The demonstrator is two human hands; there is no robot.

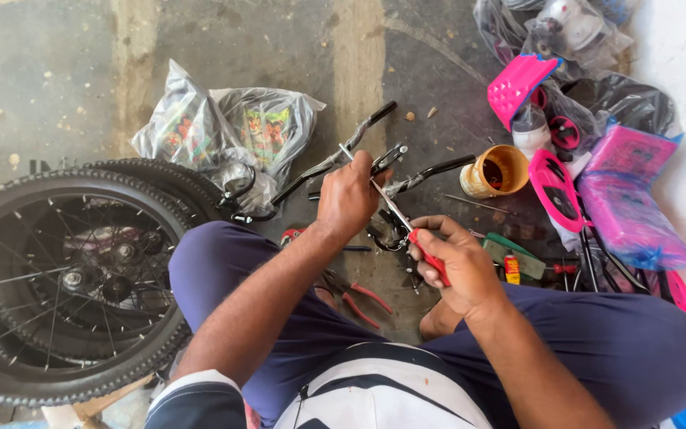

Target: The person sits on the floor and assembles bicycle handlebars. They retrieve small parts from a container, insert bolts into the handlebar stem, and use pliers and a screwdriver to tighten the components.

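Rough grey concrete floor [65,71], stained and scattered with grit, serves as the workplace for a person sitting low with knees spread, so that everything lies within arm's reach between and around the legs. At the middle, the right hand [458,266] has its grip closed fully around the red handle of a screwdriver [406,226], whose thin metal shaft slants up and to the left, its tip passing by the left hand [351,195]. That left hand is curled shut over a small dark metal bicycle part [387,159], holding it up off the floor, apparently to steady it against the push of the tool; what exactly lies inside the fingers is hidden. Just beyond the hands lie black handlebars [335,159] and a second curved black bar [438,168], set close so they come easily to hand. Below the hands, between the knees, red-handled pliers [359,298] rest on the floor, and a small green tool [514,253] lies just right of the right hand. Farther right stand an open yellow tin [495,171], probably kept near for dipping into, and a cluster of pink plastic parts [553,187], some in clear wrapping. To the left, two spoked wheels with knobbly tyres [65,278] lie stacked flat, out of the way, with clear plastic bags [224,131] of printed material behind them.
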